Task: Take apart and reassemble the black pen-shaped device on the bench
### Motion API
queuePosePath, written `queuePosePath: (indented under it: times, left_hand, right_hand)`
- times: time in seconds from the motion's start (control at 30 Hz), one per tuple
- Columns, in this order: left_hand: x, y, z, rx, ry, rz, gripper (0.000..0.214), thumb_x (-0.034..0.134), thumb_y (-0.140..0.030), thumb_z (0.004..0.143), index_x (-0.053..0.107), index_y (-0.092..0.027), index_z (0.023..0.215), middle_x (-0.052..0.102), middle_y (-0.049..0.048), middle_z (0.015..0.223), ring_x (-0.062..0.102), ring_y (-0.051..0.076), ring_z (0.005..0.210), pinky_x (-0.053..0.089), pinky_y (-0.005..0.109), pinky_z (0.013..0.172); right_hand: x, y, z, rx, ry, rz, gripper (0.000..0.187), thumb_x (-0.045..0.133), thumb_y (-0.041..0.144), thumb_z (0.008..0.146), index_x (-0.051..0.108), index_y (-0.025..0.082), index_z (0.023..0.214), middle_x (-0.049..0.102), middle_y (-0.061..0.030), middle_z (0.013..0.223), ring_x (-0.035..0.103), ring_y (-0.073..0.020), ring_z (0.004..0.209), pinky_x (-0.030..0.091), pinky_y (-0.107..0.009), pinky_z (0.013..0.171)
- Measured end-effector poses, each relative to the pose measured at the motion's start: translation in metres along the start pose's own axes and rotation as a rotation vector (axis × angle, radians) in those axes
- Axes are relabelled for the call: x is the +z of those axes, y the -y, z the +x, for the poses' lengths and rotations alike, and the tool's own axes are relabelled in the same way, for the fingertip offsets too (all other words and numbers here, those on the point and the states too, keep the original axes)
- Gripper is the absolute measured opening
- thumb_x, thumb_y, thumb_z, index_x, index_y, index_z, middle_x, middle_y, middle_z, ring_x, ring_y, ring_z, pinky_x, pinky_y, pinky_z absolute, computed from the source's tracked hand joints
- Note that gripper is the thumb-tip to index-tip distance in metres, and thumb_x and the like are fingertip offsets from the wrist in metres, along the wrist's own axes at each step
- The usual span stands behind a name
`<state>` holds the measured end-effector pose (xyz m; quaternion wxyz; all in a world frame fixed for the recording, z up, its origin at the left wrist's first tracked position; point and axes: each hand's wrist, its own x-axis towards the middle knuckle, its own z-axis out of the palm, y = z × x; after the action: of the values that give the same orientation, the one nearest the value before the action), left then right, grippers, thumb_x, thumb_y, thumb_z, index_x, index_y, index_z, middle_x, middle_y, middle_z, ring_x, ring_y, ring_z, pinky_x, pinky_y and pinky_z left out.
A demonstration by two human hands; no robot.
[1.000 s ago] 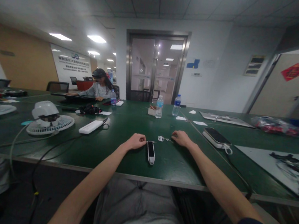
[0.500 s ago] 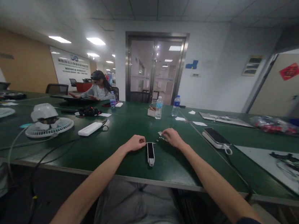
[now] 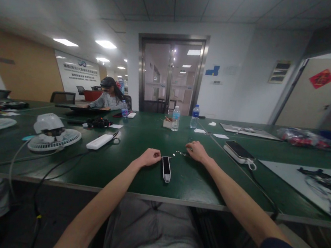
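Resting hands: the left hand [image 3: 149, 158] and the right hand [image 3: 196, 151] lie palm-down on the green table [image 3: 122, 177], with both forearms reaching forward from the person.

Grip: neither hand shows a clear hold. The fingers curl down and are partly hidden, so I cannot tell if one of them pinches something small.

Left hand place: its fingers come just beside the top end of the black device [image 3: 165, 168], and may touch it. This device lies flat, pointing away from the person, with a white rim.

Right hand place: its fingers are just beside the small chain [image 3: 180, 153], a thin metal piece lying flat on the table between the two hands, ahead of the black device.

Careful handling: a thin chain is easy to push away, so in my judgement slow fingertips, kept low on the table, suit it best.

Left of the grip: a white desk fan [image 3: 53, 140], a white bar [image 3: 99, 141] and a black cable [image 3: 58, 163].

Right of the grip: a phone [image 3: 238, 150] on a white base, and a pale sheet [image 3: 302, 189].

Ahead of the grip: a water bottle [image 3: 175, 119], and farther away a co-worker [image 3: 107, 94] at a laptop [image 3: 79, 108].
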<state>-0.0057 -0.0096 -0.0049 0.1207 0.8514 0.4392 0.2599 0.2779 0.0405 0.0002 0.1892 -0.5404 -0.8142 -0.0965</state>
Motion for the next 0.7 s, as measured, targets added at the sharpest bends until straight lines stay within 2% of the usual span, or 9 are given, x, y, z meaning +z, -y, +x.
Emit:
queuePosePath:
  times: [0.13,0.27,0.47,0.7]
  left_hand:
    - [0.000,0.001,0.000,0.001,0.000,-0.006,0.021,0.050,-0.029,0.076,0.064,-0.014,0.074,0.060,0.0011,0.067,0.052,0.013,0.062,0.039,0.022,0.058]
    - [0.000,0.001,0.000,0.000,-0.001,-0.007,0.022,0.049,-0.029,0.076,0.065,-0.013,0.075,0.061,0.0015,0.068,0.052,0.013,0.062,0.039,0.022,0.058]
    - [-0.001,-0.001,-0.001,-0.012,0.005,-0.008,0.022,0.049,-0.029,0.076,0.064,-0.013,0.075,0.061,0.0014,0.069,0.053,0.012,0.063,0.039,0.022,0.058]
    - [0.000,-0.001,0.000,-0.001,0.002,-0.006,0.020,0.050,-0.028,0.076,0.064,-0.013,0.075,0.061,0.0013,0.068,0.053,0.012,0.062,0.039,0.021,0.057]
  right_hand:
    - [-0.005,0.020,0.003,-0.081,0.075,-0.009,0.026,0.046,0.026,0.084,0.067,0.020,0.099,0.064,-0.0080,0.100,0.054,-0.0204,0.096,0.039,-0.028,0.083]
    - [-0.008,0.030,0.001,-0.042,0.172,-0.022,0.023,0.050,0.026,0.082,0.068,0.020,0.095,0.066,-0.0078,0.096,0.057,-0.0205,0.092,0.041,-0.026,0.076]
    - [-0.010,0.029,0.001,0.115,0.266,-0.012,0.020,0.053,0.025,0.078,0.068,0.021,0.091,0.067,-0.0070,0.094,0.060,-0.0198,0.085,0.044,-0.026,0.068]
    - [-0.007,0.021,0.003,0.032,0.254,0.112,0.022,0.054,0.022,0.077,0.068,0.022,0.094,0.068,-0.0033,0.093,0.061,-0.0161,0.085,0.044,-0.022,0.071]
